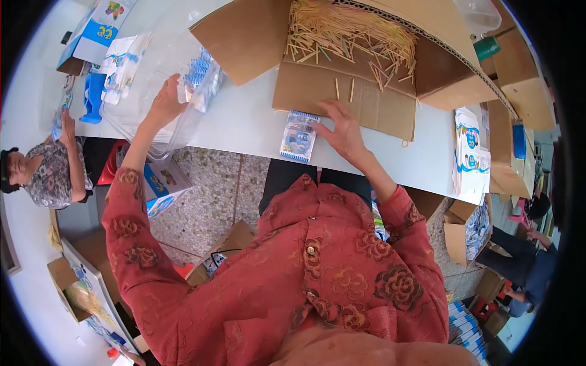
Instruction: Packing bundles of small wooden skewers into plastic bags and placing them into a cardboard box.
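My left hand (168,102) reaches into a clear plastic tray (174,141) at the left, its thumb and fingers apart beside a row of small blue-and-white packets (199,70). The tray's wall partly blurs the contact there. At the table's front edge, a flat blue-and-white packet (298,136) lies face up. My right hand (343,131) is open just right of it, its thumb close to the packet's edge and its fingers over the carton flap. Two thin straw-like sticks (337,89) lie on that flap, beyond my fingertips.
An open cardboard box (348,110) on the table holds a heap of thin yellowish and coloured sticks (342,30). Flattened printed cartons (470,146) are stacked at the right, with others (122,67) at the far left. One person (52,161) sits left; another (525,268) is at right.
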{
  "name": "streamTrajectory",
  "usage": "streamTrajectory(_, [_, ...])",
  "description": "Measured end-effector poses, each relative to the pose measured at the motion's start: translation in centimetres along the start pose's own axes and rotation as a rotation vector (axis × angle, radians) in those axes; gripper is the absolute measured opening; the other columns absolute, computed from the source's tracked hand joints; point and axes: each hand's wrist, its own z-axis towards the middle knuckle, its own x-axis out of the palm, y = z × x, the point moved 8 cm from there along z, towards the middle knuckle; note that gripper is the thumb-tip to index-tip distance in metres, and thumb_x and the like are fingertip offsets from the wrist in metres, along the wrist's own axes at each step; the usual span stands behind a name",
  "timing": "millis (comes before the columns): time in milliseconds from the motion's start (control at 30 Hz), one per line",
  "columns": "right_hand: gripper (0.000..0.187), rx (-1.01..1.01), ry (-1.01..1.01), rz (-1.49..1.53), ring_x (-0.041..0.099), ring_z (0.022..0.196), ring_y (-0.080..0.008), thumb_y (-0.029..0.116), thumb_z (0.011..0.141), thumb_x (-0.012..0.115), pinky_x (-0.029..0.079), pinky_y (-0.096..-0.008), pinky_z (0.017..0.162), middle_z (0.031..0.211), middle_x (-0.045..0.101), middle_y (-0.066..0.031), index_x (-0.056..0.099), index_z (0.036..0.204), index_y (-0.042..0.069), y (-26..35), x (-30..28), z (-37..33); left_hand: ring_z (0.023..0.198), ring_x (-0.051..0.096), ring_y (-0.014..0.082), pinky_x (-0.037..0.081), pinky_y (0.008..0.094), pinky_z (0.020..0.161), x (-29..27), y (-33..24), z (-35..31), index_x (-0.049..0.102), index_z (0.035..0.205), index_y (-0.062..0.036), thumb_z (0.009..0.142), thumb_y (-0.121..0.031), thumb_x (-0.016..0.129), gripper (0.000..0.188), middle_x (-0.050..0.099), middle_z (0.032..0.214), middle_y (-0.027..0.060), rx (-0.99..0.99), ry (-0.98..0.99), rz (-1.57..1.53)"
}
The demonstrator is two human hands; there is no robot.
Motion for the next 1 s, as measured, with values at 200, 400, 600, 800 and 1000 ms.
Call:
streamTrajectory(200, [0.049, -0.18, 0.008, -0.235, 0.049, 0.108, -0.0321, 0.025, 0.074, 0.07, 0.041, -0.0411, 0.091, 0.123, 0.049, -0.0126, 0.056, 0.115, 0.004, 1.9, 0.7, -1.2, 0.108, 0.055, 0.0325, 0.045, 0.0384, 0.089, -8.0, -10.7, -3.5, 0.042, 0.126, -0.003, 0.074, -0.007, 0.071, 0.06, 0.055, 0.117, 0.0174, 0.086, -0.354, -0.052])
streamTrajectory(400, [0.045, -0.187, -0.03, -0.24, 0.048, 0.108, -0.0319, 0.026, 0.072, 0.071, 0.04, -0.0419, 0.09, 0.123, 0.049, -0.0114, 0.059, 0.111, 0.006, 2.2, 1.0, -1.7, 0.103, 0.058, 0.0292, 0.046, 0.0346, 0.088, -5.8, -18.0, -8.3, 0.055, 0.114, -0.0013, 0.074, -0.002, 0.07, 0.043, 0.059, 0.113, 0.0149, 0.187, -0.556, -0.269])
streamTrajectory(600, [0.03, -0.222, -0.091, -0.141, 0.052, 0.098, -0.0292, 0.017, 0.071, 0.072, 0.042, -0.0389, 0.081, 0.108, 0.056, -0.0088, 0.06, 0.097, 0.008, 3.0, 0.9, -1.5, 0.099, 0.058, 0.0294, 0.047, 0.0362, 0.085, 3.5, -20.6, -8.0, 0.056, 0.112, -0.0021, 0.073, -0.003, 0.07, 0.041, 0.059, 0.108, 0.0145, 0.177, -0.403, -0.474])
streamTrajectory(800, [0.015, -0.208, -0.089, 0.006, 0.056, 0.079, -0.0272, 0.01, 0.072, 0.07, 0.043, -0.0371, 0.074, 0.081, 0.061, -0.0075, 0.06, 0.083, 0.006, 1.9, 0.5, -0.4, 0.096, 0.059, 0.0273, 0.048, 0.0356, 0.08, 7.7, -20.7, -6.9, 0.056, 0.113, -0.0034, 0.074, -0.007, 0.071, 0.042, 0.061, 0.104, 0.014, 0.062, -0.26, -0.663])
streamTrajectory(1000, [0.012, -0.261, -0.085, 0.122, 0.057, 0.075, -0.028, 0.005, 0.074, 0.069, 0.045, -0.0362, 0.07, 0.077, 0.061, -0.0093, 0.06, 0.082, 0.003, 2.6, -0.6, 0.2, 0.073, 0.061, 0.0205, 0.048, 0.031, 0.064, 8.7, -21.1, -6.0, 0.063, 0.095, 0.0009, 0.077, -0.012, 0.07, 0.024, 0.063, 0.081, 0.0121, 0.039, -0.135, -0.709])
